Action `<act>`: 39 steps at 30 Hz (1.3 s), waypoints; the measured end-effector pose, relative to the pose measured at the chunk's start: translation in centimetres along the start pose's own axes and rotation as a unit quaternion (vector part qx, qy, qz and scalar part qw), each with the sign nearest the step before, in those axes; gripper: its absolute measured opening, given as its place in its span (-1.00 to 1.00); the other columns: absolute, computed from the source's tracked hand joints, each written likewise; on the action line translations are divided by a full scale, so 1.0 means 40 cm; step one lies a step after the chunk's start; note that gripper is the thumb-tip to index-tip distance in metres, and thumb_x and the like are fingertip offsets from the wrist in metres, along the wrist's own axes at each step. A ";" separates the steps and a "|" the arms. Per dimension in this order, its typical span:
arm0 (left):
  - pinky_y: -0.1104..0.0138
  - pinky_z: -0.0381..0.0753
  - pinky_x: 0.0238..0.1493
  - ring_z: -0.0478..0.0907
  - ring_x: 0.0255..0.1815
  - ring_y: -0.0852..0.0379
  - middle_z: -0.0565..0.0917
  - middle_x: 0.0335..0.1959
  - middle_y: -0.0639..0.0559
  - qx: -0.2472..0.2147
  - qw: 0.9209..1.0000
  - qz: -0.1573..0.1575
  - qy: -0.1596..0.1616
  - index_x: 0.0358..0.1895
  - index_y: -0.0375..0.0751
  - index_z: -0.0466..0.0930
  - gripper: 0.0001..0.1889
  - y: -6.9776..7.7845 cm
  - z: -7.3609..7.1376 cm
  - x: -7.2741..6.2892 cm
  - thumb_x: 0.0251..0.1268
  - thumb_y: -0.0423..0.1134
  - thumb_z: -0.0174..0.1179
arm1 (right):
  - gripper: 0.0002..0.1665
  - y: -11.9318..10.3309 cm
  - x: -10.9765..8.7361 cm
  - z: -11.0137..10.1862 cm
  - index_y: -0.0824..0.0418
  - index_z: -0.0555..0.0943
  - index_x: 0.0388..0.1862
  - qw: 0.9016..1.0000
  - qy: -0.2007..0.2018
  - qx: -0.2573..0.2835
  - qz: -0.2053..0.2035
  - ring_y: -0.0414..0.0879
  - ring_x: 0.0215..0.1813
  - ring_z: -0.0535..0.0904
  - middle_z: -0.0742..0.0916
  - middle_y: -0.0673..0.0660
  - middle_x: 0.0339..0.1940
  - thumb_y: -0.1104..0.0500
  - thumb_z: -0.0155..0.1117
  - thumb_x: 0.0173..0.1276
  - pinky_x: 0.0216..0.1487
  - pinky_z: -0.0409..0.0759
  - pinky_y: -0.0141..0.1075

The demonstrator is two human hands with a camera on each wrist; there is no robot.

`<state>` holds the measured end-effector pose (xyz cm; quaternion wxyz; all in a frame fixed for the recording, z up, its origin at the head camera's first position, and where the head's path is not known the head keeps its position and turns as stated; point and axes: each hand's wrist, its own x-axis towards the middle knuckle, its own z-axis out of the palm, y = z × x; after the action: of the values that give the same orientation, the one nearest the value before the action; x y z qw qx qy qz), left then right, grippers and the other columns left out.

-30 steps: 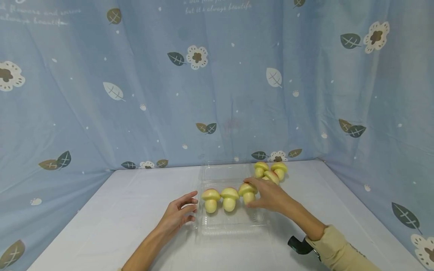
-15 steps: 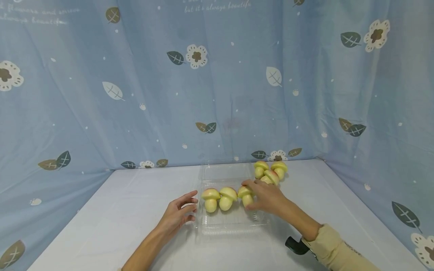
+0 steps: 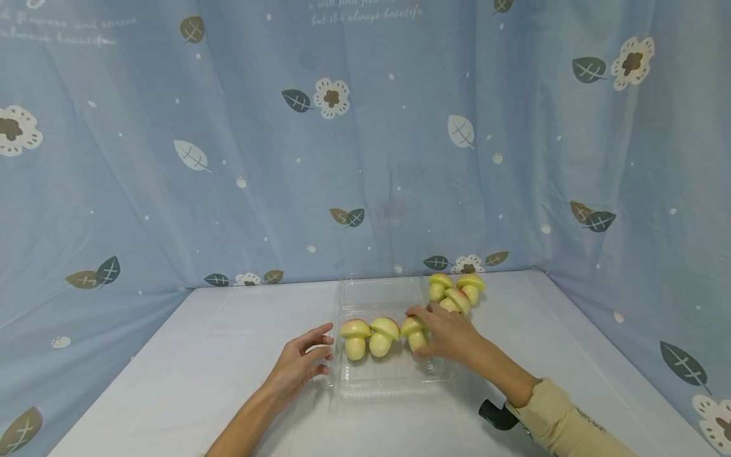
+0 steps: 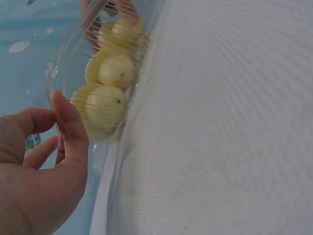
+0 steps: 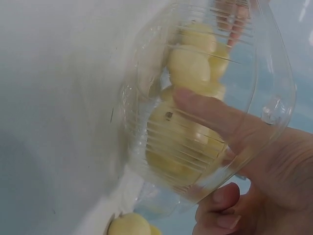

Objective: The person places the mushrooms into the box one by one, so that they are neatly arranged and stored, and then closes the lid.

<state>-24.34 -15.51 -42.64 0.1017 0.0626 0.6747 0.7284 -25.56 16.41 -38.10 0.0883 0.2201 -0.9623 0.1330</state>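
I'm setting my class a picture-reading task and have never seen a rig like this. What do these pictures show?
No machine here: the left hand and right hand are a person's own. The wide picture comes from a head camera, the two close ones from wrist cameras. On the white table is a clear box with three yellow mushroom shapes inside; three more sit behind the right hand. That hand grips the rightmost boxed one; the left is at the box's edge.

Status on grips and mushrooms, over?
Right grip holds rightmost mushroom in clear tray. Left grip at tray's left rim. Two more mushrooms inside. Nothing visibly blocking.
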 end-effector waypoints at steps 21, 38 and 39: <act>0.41 0.63 -0.34 0.50 -0.17 0.15 0.45 0.09 -0.09 0.006 1.000 -0.001 0.001 0.47 -0.18 0.26 -0.39 0.001 -0.001 0.002 0.36 -0.34 0.18 | -0.04 0.009 -0.006 -0.018 -0.04 0.43 0.34 1.000 -0.012 0.018 -0.006 -0.11 -0.31 0.54 0.61 0.16 0.06 -0.10 0.64 -0.09 -0.40 0.45 -0.24; 0.44 0.62 -0.33 0.51 -0.18 0.19 0.46 0.02 0.01 0.007 1.000 0.007 -0.016 0.48 -0.26 0.21 -0.36 0.001 -0.001 -0.001 0.37 -0.33 0.18 | -0.13 0.012 0.002 -0.010 -0.03 0.44 0.34 1.000 0.014 0.021 0.016 -0.14 -0.35 0.49 0.62 0.17 0.09 -0.07 0.59 0.03 -0.51 0.37 -0.33; 0.44 0.62 -0.33 0.51 -0.18 0.19 0.46 0.02 0.01 0.007 1.000 0.007 -0.017 0.48 -0.26 0.20 -0.36 0.001 -0.001 -0.001 0.37 -0.33 0.18 | -0.13 0.013 0.000 -0.011 -0.04 0.45 0.33 0.999 0.016 0.022 0.016 -0.14 -0.32 0.52 0.63 0.16 0.08 -0.08 0.59 0.03 -0.51 0.38 -0.33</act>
<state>-24.31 -15.56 -42.61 0.1076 0.0802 0.6776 0.7231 -25.75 16.98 -37.79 0.0967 0.2044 -0.9610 0.1592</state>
